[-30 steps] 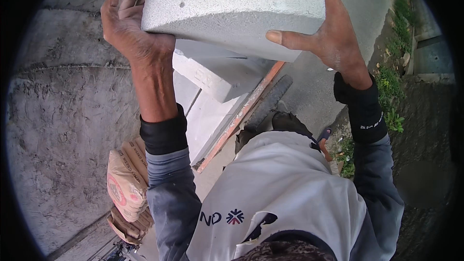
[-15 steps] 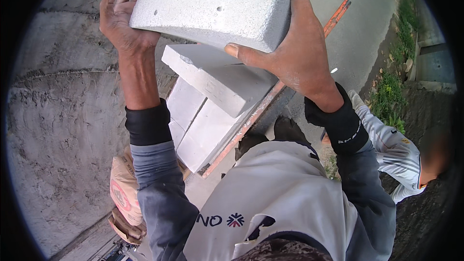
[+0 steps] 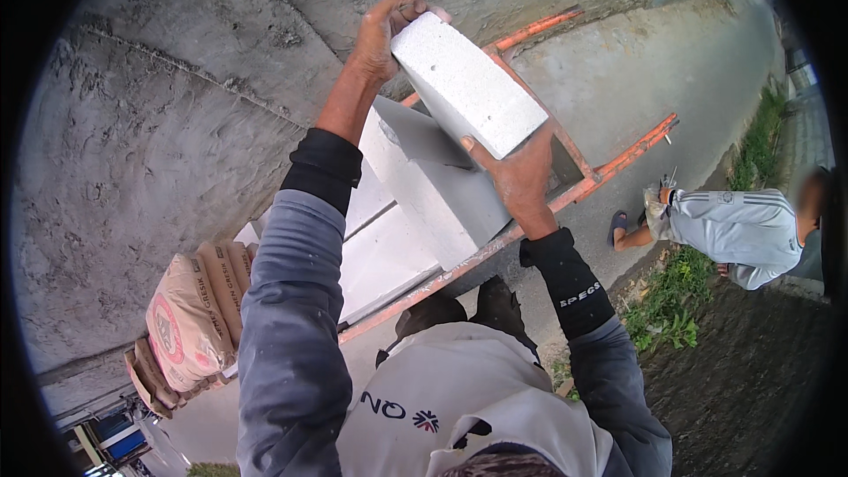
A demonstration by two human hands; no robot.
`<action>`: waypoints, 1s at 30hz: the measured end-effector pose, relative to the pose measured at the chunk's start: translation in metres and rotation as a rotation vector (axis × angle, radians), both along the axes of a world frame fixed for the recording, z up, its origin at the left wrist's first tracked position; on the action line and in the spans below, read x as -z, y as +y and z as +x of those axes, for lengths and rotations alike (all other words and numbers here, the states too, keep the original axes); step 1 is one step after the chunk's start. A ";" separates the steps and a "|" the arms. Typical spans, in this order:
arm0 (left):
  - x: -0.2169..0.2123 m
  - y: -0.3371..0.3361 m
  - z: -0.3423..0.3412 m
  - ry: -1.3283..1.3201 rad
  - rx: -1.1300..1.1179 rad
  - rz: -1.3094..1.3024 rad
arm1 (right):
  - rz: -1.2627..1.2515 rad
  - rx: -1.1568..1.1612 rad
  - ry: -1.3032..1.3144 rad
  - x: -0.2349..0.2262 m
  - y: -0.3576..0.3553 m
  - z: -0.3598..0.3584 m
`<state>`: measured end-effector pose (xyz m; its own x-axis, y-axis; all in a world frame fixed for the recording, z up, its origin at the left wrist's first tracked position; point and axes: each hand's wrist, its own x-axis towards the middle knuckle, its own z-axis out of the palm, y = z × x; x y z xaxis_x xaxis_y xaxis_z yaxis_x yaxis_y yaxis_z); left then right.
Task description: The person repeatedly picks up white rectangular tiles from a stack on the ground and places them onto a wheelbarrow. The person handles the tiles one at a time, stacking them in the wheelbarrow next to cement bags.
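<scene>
Between my two hands is a white lightweight concrete block (image 3: 473, 88), gripped at its opposite ends. My left hand (image 3: 389, 31) wraps its far left end, while my right hand (image 3: 523, 172) clasps the near right end with the thumb along the side. Just under it, another white block (image 3: 433, 185) stands on edge on a cart. Flat white blocks (image 3: 384, 261) lie beneath, a dark gap between them. I cannot tell whether the held block touches the one below. The cart has an orange metal frame (image 3: 442, 280) with handles (image 3: 632, 150) reaching to the right.
A rough grey wall (image 3: 177, 141) runs along the left. Brown paper sacks (image 3: 190, 318) are stacked at the lower left. On the right, a person in a white shirt (image 3: 733, 225) is on the paved lane (image 3: 645, 62), beside a strip of grass (image 3: 680, 300).
The held block has moved down and to the right, farther from my head and over the cart. Both arms have stretched out. More of the cart and the person at right now show.
</scene>
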<state>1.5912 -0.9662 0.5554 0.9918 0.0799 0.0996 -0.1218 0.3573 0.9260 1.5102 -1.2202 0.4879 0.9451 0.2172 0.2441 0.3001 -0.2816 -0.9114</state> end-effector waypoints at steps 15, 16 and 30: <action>0.089 0.037 0.014 0.293 -0.220 0.482 | -0.057 -0.466 0.206 0.131 0.014 0.019; 0.078 0.039 0.013 0.280 -0.249 0.673 | -0.112 -0.487 0.197 0.131 0.020 0.018; 0.148 -0.034 -0.142 0.379 -0.588 1.201 | -0.094 -0.237 0.038 0.120 0.088 0.029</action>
<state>1.4489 -1.0004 0.4074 0.8246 0.5484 0.1390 0.3499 -0.6874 0.6364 1.5392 -1.1326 0.3676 0.8733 0.4537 0.1776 0.3338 -0.2915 -0.8964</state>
